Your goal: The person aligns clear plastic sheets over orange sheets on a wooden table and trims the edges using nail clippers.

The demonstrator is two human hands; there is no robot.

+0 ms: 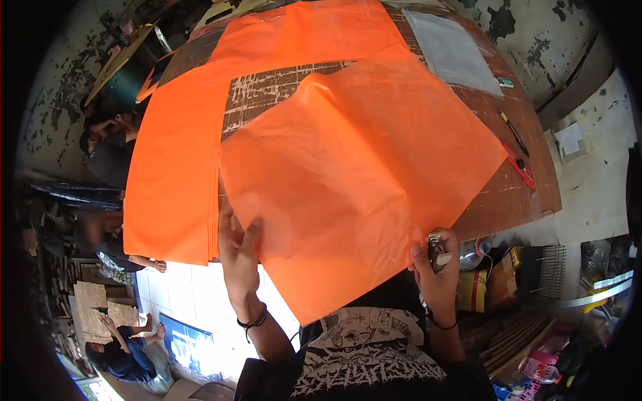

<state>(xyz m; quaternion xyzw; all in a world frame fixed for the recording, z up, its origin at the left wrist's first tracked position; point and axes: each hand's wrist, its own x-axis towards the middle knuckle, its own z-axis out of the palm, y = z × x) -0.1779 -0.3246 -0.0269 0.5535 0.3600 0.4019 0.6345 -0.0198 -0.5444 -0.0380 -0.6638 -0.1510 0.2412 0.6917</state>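
A large translucent orange sheet (pixel 348 160), creased down its middle, is raised over the brown table. At its left edge my left hand (pixel 239 257) has its thumb and fingers around the sheet's border. My right hand (pixel 436 271) pinches the lower right edge and also holds a small metal stapler-like tool (pixel 438 252). Under and beside the raised sheet lie a stack of orange sheets (pixel 174 167) on the left and more orange sheets (pixel 301 33) at the far side.
On the table (pixel 535 180) lie a red cutter (pixel 520 168), a yellow-black pen (pixel 513 132) and a pale grey sheet (pixel 455 50). Several people (pixel 110 157) are at the left. Bottles and clutter (pixel 535 367) stand at the lower right.
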